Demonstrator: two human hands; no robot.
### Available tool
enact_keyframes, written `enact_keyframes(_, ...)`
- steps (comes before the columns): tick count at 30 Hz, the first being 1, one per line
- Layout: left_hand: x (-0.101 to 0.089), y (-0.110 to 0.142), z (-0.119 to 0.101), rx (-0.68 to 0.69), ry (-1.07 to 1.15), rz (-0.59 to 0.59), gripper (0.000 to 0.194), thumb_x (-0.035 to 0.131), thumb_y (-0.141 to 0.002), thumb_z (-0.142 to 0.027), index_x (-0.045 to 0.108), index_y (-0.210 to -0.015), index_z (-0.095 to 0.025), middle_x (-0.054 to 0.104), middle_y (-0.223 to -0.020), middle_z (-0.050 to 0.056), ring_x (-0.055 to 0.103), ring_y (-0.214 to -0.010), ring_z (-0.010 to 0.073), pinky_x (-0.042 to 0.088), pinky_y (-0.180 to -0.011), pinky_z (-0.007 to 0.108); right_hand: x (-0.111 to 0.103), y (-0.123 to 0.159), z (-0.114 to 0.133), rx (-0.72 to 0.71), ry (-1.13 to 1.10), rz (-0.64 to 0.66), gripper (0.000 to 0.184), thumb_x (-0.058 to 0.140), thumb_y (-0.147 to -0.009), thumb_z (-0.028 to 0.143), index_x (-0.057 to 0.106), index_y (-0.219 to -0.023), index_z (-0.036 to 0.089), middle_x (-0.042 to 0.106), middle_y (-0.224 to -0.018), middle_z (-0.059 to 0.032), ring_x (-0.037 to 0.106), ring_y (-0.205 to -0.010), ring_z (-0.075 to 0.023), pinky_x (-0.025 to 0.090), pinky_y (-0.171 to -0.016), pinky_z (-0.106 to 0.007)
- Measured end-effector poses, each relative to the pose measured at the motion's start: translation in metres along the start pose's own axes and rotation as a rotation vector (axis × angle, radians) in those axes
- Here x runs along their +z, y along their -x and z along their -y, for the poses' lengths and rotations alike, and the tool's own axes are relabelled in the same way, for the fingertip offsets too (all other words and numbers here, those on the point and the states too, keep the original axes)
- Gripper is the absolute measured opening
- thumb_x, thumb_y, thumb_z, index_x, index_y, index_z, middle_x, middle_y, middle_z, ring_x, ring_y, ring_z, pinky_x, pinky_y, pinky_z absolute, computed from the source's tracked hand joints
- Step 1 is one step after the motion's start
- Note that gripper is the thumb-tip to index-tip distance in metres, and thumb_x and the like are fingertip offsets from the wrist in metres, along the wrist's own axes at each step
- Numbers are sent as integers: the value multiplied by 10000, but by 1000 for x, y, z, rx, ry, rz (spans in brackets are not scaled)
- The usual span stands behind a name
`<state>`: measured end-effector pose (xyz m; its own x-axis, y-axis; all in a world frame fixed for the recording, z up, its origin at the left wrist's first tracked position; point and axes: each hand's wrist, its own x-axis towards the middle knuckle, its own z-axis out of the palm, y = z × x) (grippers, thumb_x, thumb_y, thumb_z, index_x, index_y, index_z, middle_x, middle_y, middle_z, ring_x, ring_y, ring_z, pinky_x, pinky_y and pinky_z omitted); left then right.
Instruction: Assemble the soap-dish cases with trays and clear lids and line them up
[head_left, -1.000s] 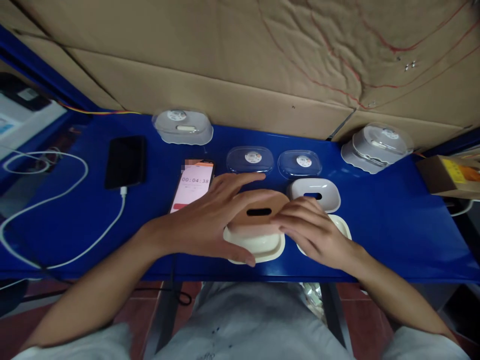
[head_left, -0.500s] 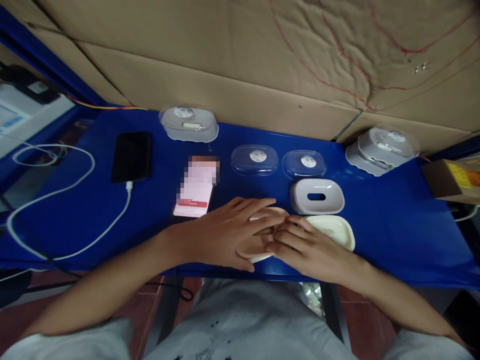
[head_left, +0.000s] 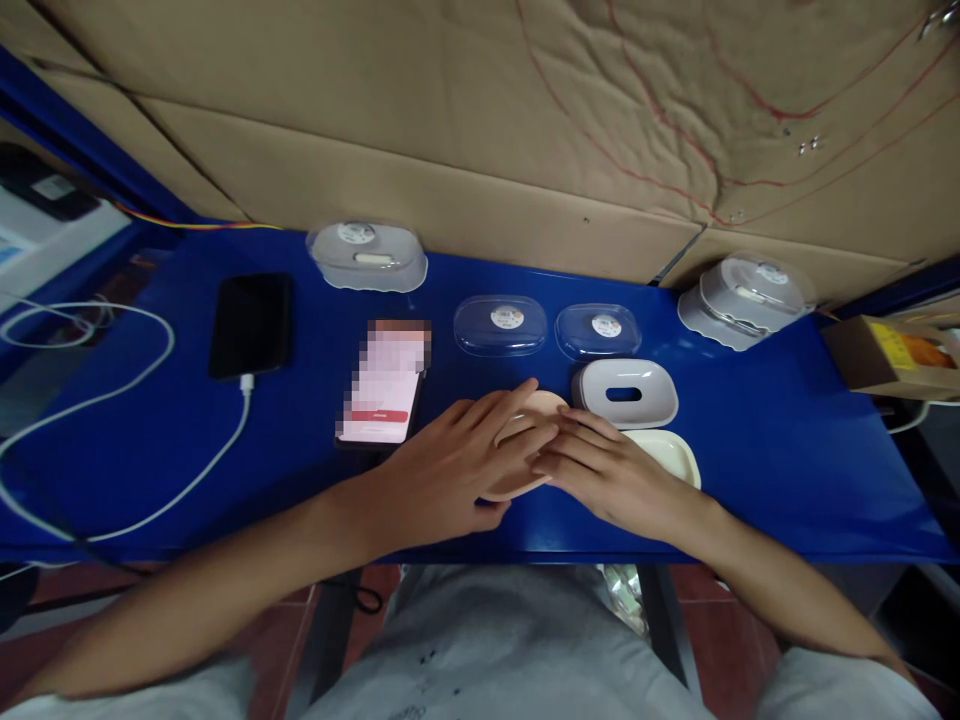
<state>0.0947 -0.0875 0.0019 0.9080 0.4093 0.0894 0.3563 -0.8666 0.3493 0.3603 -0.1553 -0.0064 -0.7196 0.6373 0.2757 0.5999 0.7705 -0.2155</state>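
Observation:
Both hands are on a pink oval soap-dish-like piece (head_left: 516,484) near the table's front edge. My left hand (head_left: 457,465) grips its left side, fingers spread across the top and thumb at the near edge. The fingertips of my right hand (head_left: 611,470) close on its right end. Fingers cover much of the piece. Partly behind my right hand lies a shallow cream oval tray (head_left: 681,455). Just beyond it sits a pale oval dish (head_left: 656,388) with a slot in its floor. Two clear oval lids (head_left: 480,335) (head_left: 592,345) with round stickers lie farther back.
A lit phone (head_left: 382,390) lies left of my hands. A dark phone (head_left: 250,325) beside it is plugged into a white cable (head_left: 161,500). Lidded oval boxes stand at back left (head_left: 382,268) and back right (head_left: 720,310) against the cardboard wall. A carton (head_left: 862,360) is at far right.
The pink piece appears raised and tilted between my hands, and its pale underside edge no longer shows. My left thumb has curled in at the near edge. The camera view has shifted slightly.

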Motion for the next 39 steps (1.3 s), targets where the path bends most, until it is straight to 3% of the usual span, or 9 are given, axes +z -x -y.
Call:
enact_keyframes(3,3,0,3,1,91,14,1048,876,-863,-413,258,-1699,-286,238,-1819,192,371,-1620,400,460,-1231,567,1,1,-1,-6,15,-11,364,548,-1049,74,676,-1373,180,777,-1324,-85,665,-1370,-252,473,-1287,-502)
enact_keyframes(9,12,-1,2,-42,77,-35,940,767,-894,-184,273,-1691,-245,297,-1789,212,360,-1625,412,458,-1233,593,7,-1,-1,-52,178,-1,329,579,-1061,112,674,-1376,114,771,-1327,-133,664,-1378,-278,488,-1271,-506)
enact_keyframes(15,-4,-9,16,-2,203,-69,815,718,-985,-606,398,-1647,-254,371,-1760,189,329,-1645,390,396,-1288,589,4,-4,-1,-51,173,-10,291,596,-1050,90,700,-1321,104,783,-1312,-141,693,-1335,-280,542,-1219,-493)
enact_keyframes(18,-10,-18,33,-174,134,-219,533,502,-1124,-474,493,-1578,-196,420,-1727,200,390,-1617,357,370,-1300,575,3,-4,0,-64,174,-4,304,585,-1059,92,696,-1342,104,781,-1339,-127,704,-1312,-278,551,-1207,-487)
enact_keyframes(22,-8,-27,55,-290,-3,-257,507,414,-1140,-330,473,-1593,-110,373,-1745,246,342,-1638,375,340,-1299,598,6,-2,3,-86,189,-9,335,562,-1064,78,687,-1375,93,772,-1375,-108,699,-1321,-284,548,-1198,-465)
enact_keyframes(27,-6,-30,58,-355,-154,-222,487,595,-1054,-294,573,-1526,-176,649,-1476,201,596,-1388,403,420,-1180,638,9,-2,6,-110,211,5,329,568,-1069,97,695,-1373,90,773,-1368,-116,711,-1280,-286,556,-1158,-457)
enact_keyframes(32,0,-31,59,-381,-183,-205,748,800,-936,-376,513,-1596,-173,432,-1686,286,420,-1559,490,333,-1219,695,9,-2,9,-146,178,4,301,604,-1075,152,714,-1353,112,780,-1350,-103,713,-1257,-270,558,-1137,-436)
enact_keyframes(35,0,-32,64,-426,-68,-209,741,794,-931,-397,510,-1581,-180,520,-1642,248,493,-1530,439,351,-1241,657,9,-1,9,-144,157,11,318,611,-1063,127,703,-1367,100,773,-1360,-114,706,-1270,-270,551,-1151,-444)
enact_keyframes(39,-13,-27,57,-348,115,-381,661,744,-948,-473,527,-1513,-206,607,-1565,167,567,-1473,346,435,-1230,531,12,0,7,-81,153,-29,375,609,-1059,100,659,-1431,103,745,-1398,-127,657,-1347,-272,543,-1171,-443)
